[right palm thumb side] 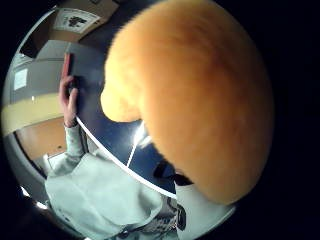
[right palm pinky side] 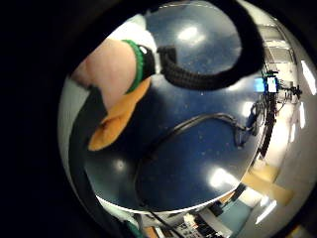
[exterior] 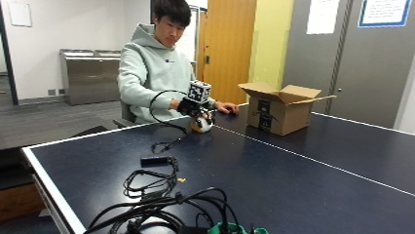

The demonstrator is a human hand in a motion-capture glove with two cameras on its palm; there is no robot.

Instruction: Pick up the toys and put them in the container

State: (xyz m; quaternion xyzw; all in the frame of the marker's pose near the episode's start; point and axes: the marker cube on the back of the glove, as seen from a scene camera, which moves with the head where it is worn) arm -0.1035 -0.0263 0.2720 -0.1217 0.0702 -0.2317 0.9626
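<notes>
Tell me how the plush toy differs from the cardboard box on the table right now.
The plush toy is orange and white and furry; the cardboard box is plain brown with dark printing. The toy is much smaller than the box. The toy is under the gloved right hand, whose fingers curl round it, while nothing touches the box, which stands apart with its flaps open. Both sit on the dark blue table.
</notes>
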